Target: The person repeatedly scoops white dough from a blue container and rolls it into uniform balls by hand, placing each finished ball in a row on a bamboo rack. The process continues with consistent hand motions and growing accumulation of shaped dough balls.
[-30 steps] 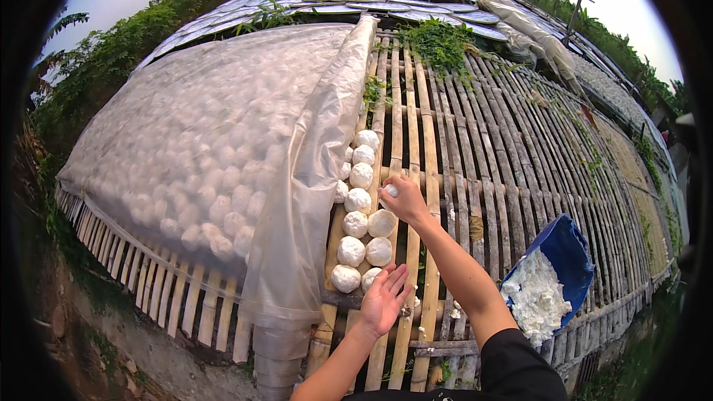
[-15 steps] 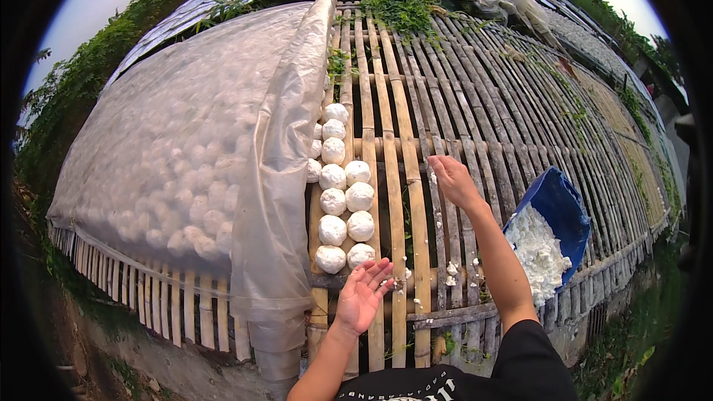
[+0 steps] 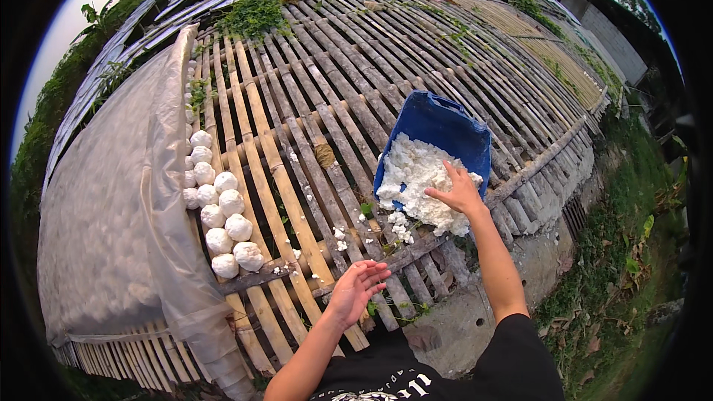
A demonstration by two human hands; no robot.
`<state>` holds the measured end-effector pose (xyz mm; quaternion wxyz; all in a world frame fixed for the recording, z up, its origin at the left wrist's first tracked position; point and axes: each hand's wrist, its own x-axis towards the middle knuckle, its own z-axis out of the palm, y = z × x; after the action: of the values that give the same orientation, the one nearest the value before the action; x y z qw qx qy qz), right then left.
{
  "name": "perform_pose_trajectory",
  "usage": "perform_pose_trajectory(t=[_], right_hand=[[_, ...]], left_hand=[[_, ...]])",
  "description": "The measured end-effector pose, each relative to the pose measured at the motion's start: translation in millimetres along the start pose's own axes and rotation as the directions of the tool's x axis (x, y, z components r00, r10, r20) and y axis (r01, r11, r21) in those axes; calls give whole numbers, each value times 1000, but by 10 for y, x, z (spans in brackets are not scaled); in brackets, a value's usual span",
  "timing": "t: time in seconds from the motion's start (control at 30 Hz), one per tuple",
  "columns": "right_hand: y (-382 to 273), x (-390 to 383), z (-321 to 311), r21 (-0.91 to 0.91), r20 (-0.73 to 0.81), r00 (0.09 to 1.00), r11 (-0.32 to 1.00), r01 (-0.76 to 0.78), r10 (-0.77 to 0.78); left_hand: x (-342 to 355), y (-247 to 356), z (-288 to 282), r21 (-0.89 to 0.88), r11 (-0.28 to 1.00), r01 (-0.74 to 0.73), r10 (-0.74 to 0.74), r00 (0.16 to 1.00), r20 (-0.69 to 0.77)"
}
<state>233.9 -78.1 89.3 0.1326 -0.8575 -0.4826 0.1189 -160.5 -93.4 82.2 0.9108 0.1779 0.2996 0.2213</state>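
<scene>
White crumbly paste is lying heaped in the tilted blue tub on the bamboo slat rack, with the right hand pressing spread fingers into it, gripping nothing yet. Left hand is hovering palm-up, open and empty, near the rack's edge, right of the white balls.

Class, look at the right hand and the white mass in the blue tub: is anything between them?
Nothing visible. The right hand already rests on the white mass in the open blue tub, with no lid or cover over it.

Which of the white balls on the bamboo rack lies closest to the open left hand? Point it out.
The ball at the near end of the right-hand row, beside the last one by the plastic sheet. It sits nearest the left hand; the others line up farther away.
</scene>
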Motion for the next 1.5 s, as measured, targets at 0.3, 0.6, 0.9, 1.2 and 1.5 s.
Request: perform_pose_trajectory(t=[0.3,0.6,0.9,1.2,1.5], right_hand=[[-634,222,583,-256,-26,991,957,-133,131],[-171,659,561,-22,103,994,1000,-17,19],[72,768,-151,853,416,909,337,-398,20],[-336,310,-298,851,160,987,507,-139,3],[-800,-850,295,205,-235,765,738,642,-600]], left_hand=[[-102,-287,136,-55,995,-82,78,994,-78],[-136,-350,209,-83,981,-175,168,982,-90],[99,-226,273,-27,987,-161,156,980,-120],[1158,-128,749,-145,984,-105,80,982,-168],[1591,-44,785,-346,937,43,12,988,157]])
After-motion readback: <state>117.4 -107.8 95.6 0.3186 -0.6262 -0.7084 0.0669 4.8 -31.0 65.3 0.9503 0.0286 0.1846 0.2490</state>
